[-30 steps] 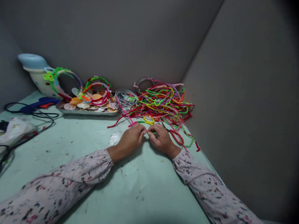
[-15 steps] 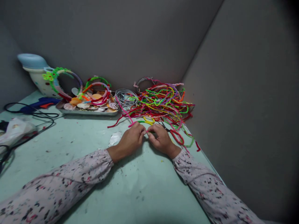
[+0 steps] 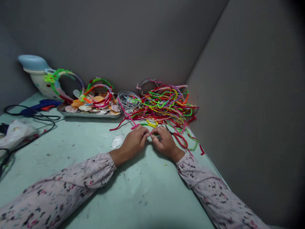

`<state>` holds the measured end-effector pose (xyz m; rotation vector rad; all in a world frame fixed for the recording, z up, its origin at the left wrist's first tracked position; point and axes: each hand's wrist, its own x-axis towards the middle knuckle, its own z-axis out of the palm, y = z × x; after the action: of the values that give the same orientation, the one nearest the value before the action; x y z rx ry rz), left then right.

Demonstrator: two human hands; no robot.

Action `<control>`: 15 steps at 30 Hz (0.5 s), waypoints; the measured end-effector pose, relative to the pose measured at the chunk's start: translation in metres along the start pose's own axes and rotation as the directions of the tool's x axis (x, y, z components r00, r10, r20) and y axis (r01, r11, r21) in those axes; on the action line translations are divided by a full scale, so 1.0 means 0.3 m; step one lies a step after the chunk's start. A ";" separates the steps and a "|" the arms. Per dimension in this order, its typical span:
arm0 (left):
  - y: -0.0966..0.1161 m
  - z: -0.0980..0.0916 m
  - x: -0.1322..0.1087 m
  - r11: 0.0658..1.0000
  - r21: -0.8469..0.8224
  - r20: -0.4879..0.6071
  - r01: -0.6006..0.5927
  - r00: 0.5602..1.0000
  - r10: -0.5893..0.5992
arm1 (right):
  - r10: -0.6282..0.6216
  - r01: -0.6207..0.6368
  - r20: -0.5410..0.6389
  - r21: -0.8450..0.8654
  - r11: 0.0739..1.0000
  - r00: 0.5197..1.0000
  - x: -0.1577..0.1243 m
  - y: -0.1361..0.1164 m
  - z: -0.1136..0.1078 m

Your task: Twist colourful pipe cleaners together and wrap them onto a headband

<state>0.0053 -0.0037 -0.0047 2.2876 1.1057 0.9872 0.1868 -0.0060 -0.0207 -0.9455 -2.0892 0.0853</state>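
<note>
My left hand (image 3: 133, 142) and my right hand (image 3: 164, 141) rest on the pale green table (image 3: 78, 149), fingertips pinched together and touching each other. Between them they hold a pink pipe cleaner (image 3: 124, 112) that runs up and to the left from the left hand's fingers. Just beyond the hands lies a big tangle of coloured pipe cleaners (image 3: 166, 105). A yellow loop (image 3: 152, 123) and a red loop (image 3: 180, 140) lie close to my right hand. Both sleeves are pale with dark speckles.
A metal tray (image 3: 89, 114) of shells and pipe-cleaner hoops stands at the back, beside coiled wire (image 3: 128, 98). A blue glue gun (image 3: 38, 105) with black cord, a white jug (image 3: 39, 78) and a plastic bag (image 3: 15, 132) lie left. Grey walls close off back and right.
</note>
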 end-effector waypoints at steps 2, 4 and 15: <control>-0.001 0.001 -0.001 1.000 0.011 0.007 0.001 1.000 -0.001 | -0.004 0.004 0.004 0.002 1.000 1.000 0.000 0.001 0.001; -0.001 0.002 -0.002 1.000 0.027 0.009 0.008 1.000 -0.008 | 0.001 -0.001 0.009 0.006 1.000 1.000 0.000 0.002 0.001; 0.027 -0.009 -0.009 0.998 -0.041 -0.247 0.054 0.967 -0.062 | 0.109 -0.108 -0.047 0.038 0.993 0.993 0.013 -0.021 -0.018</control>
<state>0.0061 -0.0106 0.0010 2.1341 1.2363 1.2852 0.1853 -0.0094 -0.0123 -1.0293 -1.9842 0.1534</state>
